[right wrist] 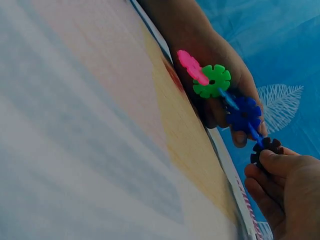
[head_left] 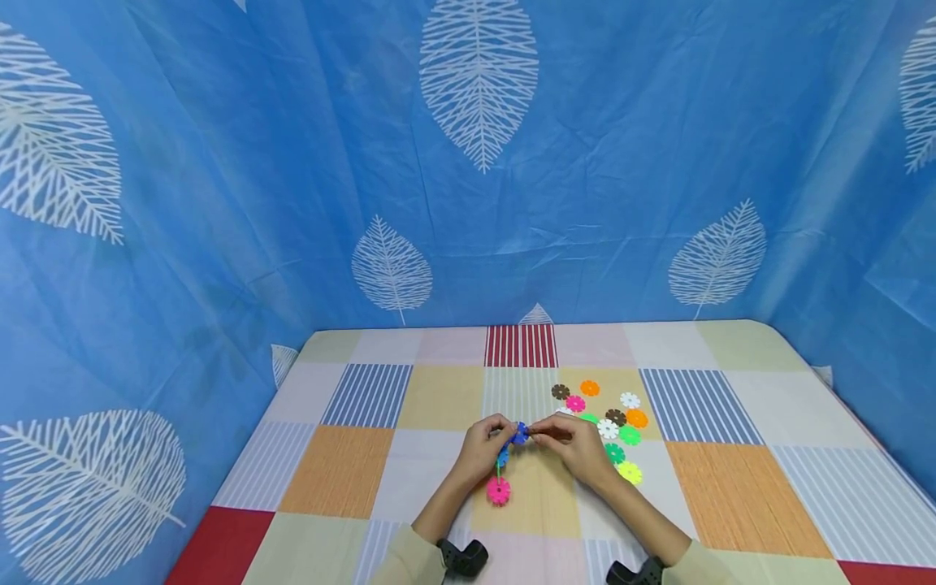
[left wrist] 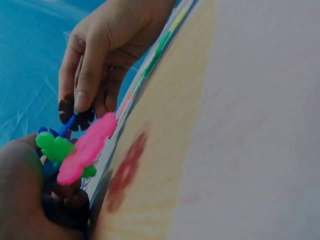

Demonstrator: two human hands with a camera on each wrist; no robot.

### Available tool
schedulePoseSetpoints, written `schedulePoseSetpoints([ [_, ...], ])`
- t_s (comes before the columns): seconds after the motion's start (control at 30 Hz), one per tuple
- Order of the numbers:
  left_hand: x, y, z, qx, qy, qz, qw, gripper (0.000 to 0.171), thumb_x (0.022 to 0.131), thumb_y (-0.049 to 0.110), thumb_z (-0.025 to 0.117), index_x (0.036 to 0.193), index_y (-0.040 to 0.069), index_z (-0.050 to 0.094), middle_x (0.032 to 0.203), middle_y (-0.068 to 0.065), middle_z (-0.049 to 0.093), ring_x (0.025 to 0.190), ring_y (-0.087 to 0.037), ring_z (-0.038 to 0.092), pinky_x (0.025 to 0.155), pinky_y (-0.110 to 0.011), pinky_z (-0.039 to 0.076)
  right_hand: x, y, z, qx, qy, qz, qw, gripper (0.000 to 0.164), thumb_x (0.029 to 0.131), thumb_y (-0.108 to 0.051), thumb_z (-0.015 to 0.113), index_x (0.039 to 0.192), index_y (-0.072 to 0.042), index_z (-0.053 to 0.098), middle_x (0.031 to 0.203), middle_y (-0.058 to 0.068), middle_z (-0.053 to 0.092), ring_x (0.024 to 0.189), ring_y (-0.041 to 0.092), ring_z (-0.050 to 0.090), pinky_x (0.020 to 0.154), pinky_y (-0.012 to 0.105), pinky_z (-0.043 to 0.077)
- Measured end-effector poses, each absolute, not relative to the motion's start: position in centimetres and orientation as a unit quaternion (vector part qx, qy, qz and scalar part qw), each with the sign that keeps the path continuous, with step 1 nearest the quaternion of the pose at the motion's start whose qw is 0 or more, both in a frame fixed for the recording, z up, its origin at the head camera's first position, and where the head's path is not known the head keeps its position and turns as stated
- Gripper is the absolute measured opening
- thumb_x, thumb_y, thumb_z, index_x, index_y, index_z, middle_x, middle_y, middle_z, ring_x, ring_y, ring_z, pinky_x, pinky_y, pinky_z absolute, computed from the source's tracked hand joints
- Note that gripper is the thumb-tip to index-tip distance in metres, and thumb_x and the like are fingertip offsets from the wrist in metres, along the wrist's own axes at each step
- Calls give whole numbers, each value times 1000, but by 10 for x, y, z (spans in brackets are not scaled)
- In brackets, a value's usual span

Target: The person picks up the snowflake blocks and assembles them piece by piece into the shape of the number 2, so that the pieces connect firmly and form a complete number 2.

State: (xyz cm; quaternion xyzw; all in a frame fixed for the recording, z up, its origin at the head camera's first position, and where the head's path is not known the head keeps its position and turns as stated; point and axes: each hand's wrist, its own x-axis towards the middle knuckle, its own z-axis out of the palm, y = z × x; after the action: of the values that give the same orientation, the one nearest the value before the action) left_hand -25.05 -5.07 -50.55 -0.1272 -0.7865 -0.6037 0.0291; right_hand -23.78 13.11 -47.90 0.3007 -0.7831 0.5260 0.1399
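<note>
Tablecloth, patchwork-printed, extends across the work area in front of a blue curtain. Items are listed left to right, head view.

Left hand: thumb and forefinger are closed in a pinch at the upper end of a chain of slotted plastic discs, about the dark-blue disc. The exact contact is partly hidden.

Chain: located between the hands, directly below and beside the left fingertips. A pink disc forms the end nearer the person; a green disc and a light-blue disc follow, then the dark-blue disc. The long axis runs from the pink end away from the person and slightly rightward. The left hand is the nearer hand.

Brown disc: located at the right fingertips, beyond the dark-blue disc and roughly in line with the chain. A blue edge meets its rim; whether the slots are engaged cannot be determined. This edge-to-rim alignment appears to be the controlling relation.

Right hand: thumb and forefinger pinch the brown disc, with no gap beyond its thickness.

Loose discs: assorted colours, lying on the cloth beyond and to the right of the right hand.
</note>
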Motion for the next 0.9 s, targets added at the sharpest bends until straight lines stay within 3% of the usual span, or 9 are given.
schedulePoseSetpoints([
  [0.13,-243,-50,-492,-130,-786,-604,37,16,91,5,56,81,-6,63,89,-14,65,88,-20,58,75,-24,45,-246,137,-474,297,-781,546,59,33,79,9,66,111,10,60,93,23,66,76,32,66,69,31,54],
  [0.3,-252,-50,-511,-129,-782,-609,41,17,91,13,58,81,1,64,89,-8,66,86,-13,58,75,-24,45,-254,144,-473,314,-773,552,12,29,80,7,65,109,11,61,95,24,65,81,32,65,72,29,53],
  [0.53,-254,-52,-513,-123,-794,-593,47,20,92,19,58,79,5,64,87,-2,66,90,-12,57,79,-26,45,-251,138,-474,308,-794,520,66,11,81,6,65,91,2,68,86,12,69,79,26,66,72,28,53],
  [0.9,-236,-50,-479,-109,-787,-606,45,19,91,9,57,79,-4,63,86,-10,65,85,-14,55,75,-25,43,-267,140,-510,326,-798,479,167,15,80,-2,69,89,-14,69,84,-5,69,72,9,63,63,26,52],
])
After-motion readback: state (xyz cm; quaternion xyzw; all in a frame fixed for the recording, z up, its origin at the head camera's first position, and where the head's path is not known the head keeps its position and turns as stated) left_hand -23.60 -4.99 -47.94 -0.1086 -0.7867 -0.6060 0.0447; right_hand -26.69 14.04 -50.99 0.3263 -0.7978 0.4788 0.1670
